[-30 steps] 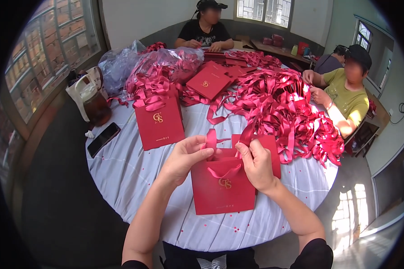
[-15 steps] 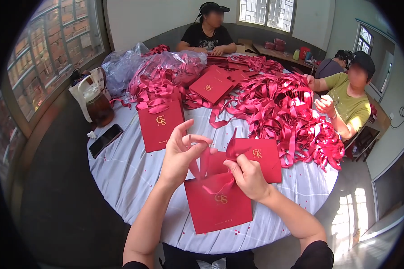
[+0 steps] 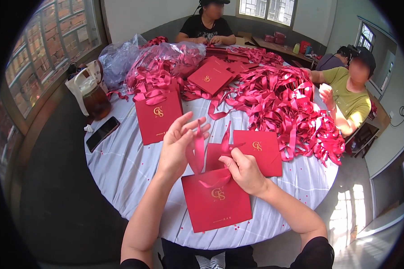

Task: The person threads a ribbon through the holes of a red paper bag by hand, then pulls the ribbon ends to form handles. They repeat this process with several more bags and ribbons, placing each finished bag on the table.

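- So, both hands are up over a red paper bag (image 3: 217,204) that's lying near the close edge of the round tabletop (image 3: 125,179), gold lettering facing up.
- Left hand (image 3: 182,145): fingers loosely spread, thumb apart from them. A left ribbon strip (image 3: 197,154) rises from the bag right by the fingertips, but I honestly can't tell if it's gripped or just brushing them.
- Right hand (image 3: 247,172): curled up tight, thumb and fingers pinching a right ribbon strip (image 3: 226,139) whose free end sticks up above the knuckles.
- There's also a short ribbon handle (image 3: 214,183) drooping across the front of that same bag.
- Just behind the right hand, a second red bag (image 3: 262,154) lies flat on the cloth.
- Further off to the left, another bag (image 3: 159,119) has pink ribbons draped over its top.
- Huge heap of shiny ribbons (image 3: 278,112) on the far right side, plus a see-through plastic sack (image 3: 121,62) at the far left.
- Left edge stuff: a dark phone (image 3: 103,134), a crumpled white tissue (image 3: 89,128) and a jug of brown liquid (image 3: 96,103).
- Across the way sits a person in black (image 3: 206,29); a person in yellow-green (image 3: 354,98) is at the right.
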`<control>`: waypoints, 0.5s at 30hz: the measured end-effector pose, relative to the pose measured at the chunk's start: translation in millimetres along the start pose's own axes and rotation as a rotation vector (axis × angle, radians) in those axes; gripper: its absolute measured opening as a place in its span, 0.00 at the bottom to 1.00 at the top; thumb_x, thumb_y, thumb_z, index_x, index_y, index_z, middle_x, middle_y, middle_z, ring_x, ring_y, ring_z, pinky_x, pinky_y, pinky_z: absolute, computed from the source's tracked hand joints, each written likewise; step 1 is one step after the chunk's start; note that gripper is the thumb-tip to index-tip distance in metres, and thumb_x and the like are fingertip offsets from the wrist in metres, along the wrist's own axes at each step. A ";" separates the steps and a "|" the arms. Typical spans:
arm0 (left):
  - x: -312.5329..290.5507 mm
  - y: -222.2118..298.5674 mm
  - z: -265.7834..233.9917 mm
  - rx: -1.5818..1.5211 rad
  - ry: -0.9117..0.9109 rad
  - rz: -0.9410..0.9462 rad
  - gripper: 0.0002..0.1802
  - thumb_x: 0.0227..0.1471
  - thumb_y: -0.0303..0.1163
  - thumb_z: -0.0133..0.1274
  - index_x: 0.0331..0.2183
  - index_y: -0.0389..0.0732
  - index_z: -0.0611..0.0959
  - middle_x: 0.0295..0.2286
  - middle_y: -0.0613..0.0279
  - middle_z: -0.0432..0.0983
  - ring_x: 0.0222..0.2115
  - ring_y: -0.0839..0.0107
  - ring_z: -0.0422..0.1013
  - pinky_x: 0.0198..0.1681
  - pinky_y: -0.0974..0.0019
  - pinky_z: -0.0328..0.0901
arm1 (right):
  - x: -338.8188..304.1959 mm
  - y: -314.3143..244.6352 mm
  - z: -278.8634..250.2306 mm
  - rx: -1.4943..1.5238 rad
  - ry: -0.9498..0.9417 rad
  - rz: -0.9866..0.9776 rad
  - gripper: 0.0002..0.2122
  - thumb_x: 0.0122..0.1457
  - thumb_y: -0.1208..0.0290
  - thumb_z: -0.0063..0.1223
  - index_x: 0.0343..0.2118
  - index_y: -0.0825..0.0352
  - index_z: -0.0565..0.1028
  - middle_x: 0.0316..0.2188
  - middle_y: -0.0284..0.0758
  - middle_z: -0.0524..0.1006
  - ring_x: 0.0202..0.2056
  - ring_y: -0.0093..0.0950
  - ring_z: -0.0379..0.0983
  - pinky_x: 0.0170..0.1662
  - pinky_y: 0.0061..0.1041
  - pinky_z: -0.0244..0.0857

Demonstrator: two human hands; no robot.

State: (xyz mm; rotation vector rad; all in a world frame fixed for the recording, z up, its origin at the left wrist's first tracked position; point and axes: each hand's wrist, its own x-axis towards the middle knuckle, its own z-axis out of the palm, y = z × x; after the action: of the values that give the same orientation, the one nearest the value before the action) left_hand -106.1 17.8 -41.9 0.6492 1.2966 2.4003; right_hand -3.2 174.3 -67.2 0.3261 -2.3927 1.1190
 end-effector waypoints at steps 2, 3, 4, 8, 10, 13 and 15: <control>3.1 -0.8 -6.1 -0.035 0.046 -0.004 0.25 0.54 0.19 0.35 0.54 0.32 0.54 0.49 0.44 0.61 0.48 0.56 0.64 0.50 0.61 0.62 | 2.5 -2.6 2.2 0.075 0.031 -0.055 0.08 0.55 0.76 0.48 0.24 0.72 0.62 0.14 0.47 0.68 0.20 0.44 0.70 0.17 0.33 0.58; 4.0 -2.7 -9.1 -0.061 0.085 -0.006 0.25 0.54 0.19 0.35 0.54 0.32 0.53 0.50 0.43 0.60 0.50 0.55 0.62 0.51 0.61 0.61 | 1.5 -8.1 -0.3 -0.005 -0.031 -0.044 0.07 0.56 0.78 0.47 0.24 0.74 0.64 0.19 0.45 0.73 0.21 0.36 0.74 0.19 0.26 0.63; 5.3 -4.4 -12.4 -0.036 0.075 -0.003 0.27 0.54 0.20 0.36 0.55 0.32 0.51 0.50 0.43 0.59 0.51 0.54 0.60 0.52 0.60 0.59 | 0.5 -6.9 0.8 -0.001 -0.038 -0.036 0.07 0.56 0.78 0.47 0.24 0.74 0.64 0.19 0.45 0.73 0.21 0.36 0.74 0.19 0.26 0.63; 12.7 -13.8 -19.9 -0.082 0.041 -0.034 0.28 0.52 0.19 0.40 0.55 0.33 0.54 0.51 0.47 0.60 0.51 0.55 0.61 0.51 0.61 0.61 | 0.4 -4.0 3.2 0.034 0.002 -0.075 0.07 0.56 0.78 0.47 0.24 0.74 0.64 0.16 0.43 0.72 0.19 0.35 0.73 0.18 0.26 0.61; 12.7 -16.3 -25.6 -0.069 0.032 -0.071 0.28 0.52 0.20 0.40 0.55 0.34 0.55 0.51 0.48 0.61 0.50 0.56 0.61 0.51 0.61 0.61 | -0.3 -3.3 6.1 0.048 0.019 -0.059 0.07 0.56 0.78 0.47 0.24 0.73 0.64 0.15 0.42 0.71 0.18 0.34 0.72 0.17 0.26 0.59; 13.3 -21.1 -39.3 0.100 0.003 -0.119 0.27 0.53 0.22 0.41 0.55 0.36 0.56 0.50 0.50 0.62 0.50 0.60 0.62 0.51 0.61 0.60 | -1.9 -1.8 10.5 0.073 -0.013 -0.001 0.08 0.55 0.77 0.47 0.25 0.73 0.62 0.14 0.48 0.68 0.18 0.43 0.69 0.17 0.33 0.56; 14.9 -21.5 -43.3 0.464 -0.011 -0.055 0.29 0.52 0.30 0.48 0.55 0.38 0.59 0.50 0.52 0.62 0.50 0.63 0.61 0.50 0.61 0.59 | -1.4 -2.3 7.4 0.081 0.006 0.036 0.08 0.55 0.77 0.47 0.25 0.72 0.62 0.14 0.47 0.67 0.18 0.43 0.69 0.17 0.32 0.55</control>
State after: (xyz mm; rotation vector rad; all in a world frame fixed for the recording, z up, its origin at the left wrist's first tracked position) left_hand -140.3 6.5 -77.5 0.7317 1.8603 2.0570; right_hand -3.5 167.1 -70.5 0.3077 -2.3610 1.2338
